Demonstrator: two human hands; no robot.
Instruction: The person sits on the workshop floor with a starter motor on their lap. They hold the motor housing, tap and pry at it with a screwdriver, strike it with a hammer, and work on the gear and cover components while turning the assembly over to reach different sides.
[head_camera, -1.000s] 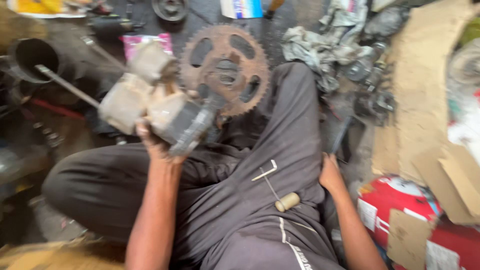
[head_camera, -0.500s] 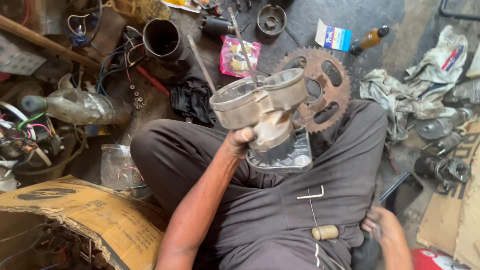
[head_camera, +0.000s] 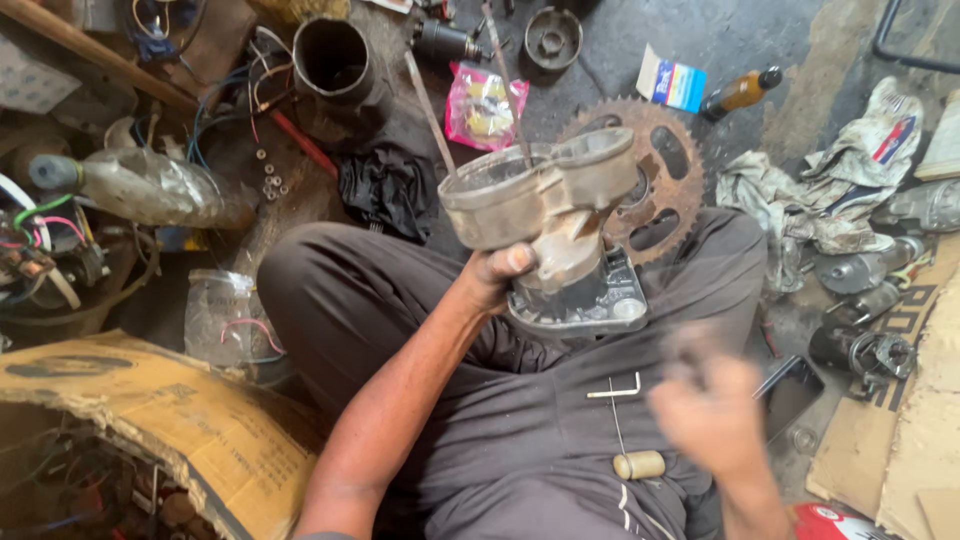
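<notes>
Cluttered floor; left hand (head_camera: 500, 272) clenched grey metal engine casing (head_camera: 555, 225); blurred right hand (head_camera: 715, 415), grip unclear. One-handed hold risked dropping.

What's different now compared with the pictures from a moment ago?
The right hand, which rested low beside the thigh, has lifted toward the middle and is blurred with motion; whether it holds anything cannot be told. The left hand has kept its grip on the grey cast-metal housing, turning it slightly. The rusty toothed sprocket and small L-shaped metal key stayed put.
</notes>
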